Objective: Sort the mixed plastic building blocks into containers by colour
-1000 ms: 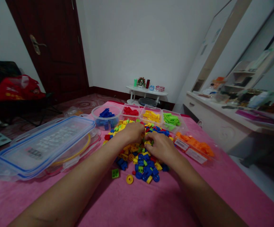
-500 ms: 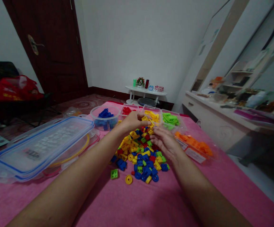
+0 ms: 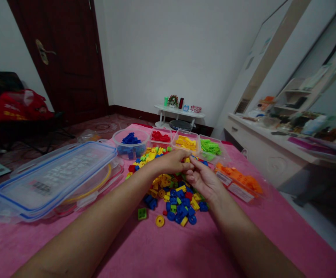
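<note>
My left hand (image 3: 173, 161) reaches over a mixed pile of toy building bricks (image 3: 182, 204), its fingers closed in a pinch. A bit of yellow brick (image 3: 187, 159) shows at its fingertips. Close against it is my right hand (image 3: 205, 178), palm turned inward and fingers bent together. What the right fingers grip is mostly hidden. Blue, yellow, green and red bricks lie beneath both hands. A green brick (image 3: 142, 214) and a yellow wheel (image 3: 160, 221) lie apart at the near edge of the pile.
Behind the pile stand a round tub (image 3: 117, 141) of blue bricks and boxes of red bricks (image 3: 160, 136), yellow bricks (image 3: 186, 142) and green bricks (image 3: 210, 147). Orange bricks (image 3: 240, 178) fill a box at right. Clear lids (image 3: 54, 179) are stacked at left on the pink cloth (image 3: 168, 251).
My left hand has moved right and slightly down, away from the boxes, uncovering the red bricks. My right hand's spread fingers have drawn together, and the two hands now meet over the pile.
</note>
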`<action>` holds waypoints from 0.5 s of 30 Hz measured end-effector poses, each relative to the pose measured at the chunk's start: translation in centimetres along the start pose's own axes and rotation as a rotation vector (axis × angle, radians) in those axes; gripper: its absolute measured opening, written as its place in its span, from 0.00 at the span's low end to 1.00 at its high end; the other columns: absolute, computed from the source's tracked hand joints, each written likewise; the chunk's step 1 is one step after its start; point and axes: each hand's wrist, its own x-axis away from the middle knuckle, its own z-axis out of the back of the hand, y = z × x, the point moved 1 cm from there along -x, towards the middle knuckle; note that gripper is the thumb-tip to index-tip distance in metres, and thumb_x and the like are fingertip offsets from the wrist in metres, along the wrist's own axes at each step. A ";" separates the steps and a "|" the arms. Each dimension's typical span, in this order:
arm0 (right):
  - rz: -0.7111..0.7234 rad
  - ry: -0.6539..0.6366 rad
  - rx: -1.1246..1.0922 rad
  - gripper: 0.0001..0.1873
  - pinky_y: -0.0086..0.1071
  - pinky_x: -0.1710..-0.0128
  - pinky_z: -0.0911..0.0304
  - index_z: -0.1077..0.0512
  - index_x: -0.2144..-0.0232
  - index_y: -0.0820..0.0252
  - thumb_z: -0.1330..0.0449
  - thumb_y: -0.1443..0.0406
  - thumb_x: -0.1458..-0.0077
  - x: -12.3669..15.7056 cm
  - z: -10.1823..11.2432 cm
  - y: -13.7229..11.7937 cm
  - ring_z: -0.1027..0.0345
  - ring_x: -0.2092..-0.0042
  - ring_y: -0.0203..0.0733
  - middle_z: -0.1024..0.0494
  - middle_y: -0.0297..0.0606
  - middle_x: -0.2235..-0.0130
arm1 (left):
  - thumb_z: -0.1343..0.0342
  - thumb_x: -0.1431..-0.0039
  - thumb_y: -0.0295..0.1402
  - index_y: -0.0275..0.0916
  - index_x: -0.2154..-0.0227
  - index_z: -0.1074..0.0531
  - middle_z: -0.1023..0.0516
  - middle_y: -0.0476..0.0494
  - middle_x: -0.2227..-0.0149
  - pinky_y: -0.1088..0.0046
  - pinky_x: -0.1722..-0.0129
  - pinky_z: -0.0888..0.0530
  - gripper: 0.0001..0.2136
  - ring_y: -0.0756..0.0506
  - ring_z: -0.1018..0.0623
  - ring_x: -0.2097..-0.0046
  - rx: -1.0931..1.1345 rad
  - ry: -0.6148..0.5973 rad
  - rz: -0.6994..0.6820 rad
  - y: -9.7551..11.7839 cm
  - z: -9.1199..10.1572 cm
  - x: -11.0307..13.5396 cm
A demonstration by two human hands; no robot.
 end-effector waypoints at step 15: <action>0.199 0.229 1.093 0.04 0.23 0.83 0.43 0.30 0.73 0.67 0.38 0.69 0.52 -8.5 -2.5 -7.7 0.40 0.81 0.30 0.27 0.37 0.78 | 0.46 0.47 0.35 0.36 0.55 0.25 0.21 0.40 0.58 0.74 0.60 0.29 0.17 0.45 0.23 0.58 -0.212 0.289 0.365 -5.4 3.8 0.7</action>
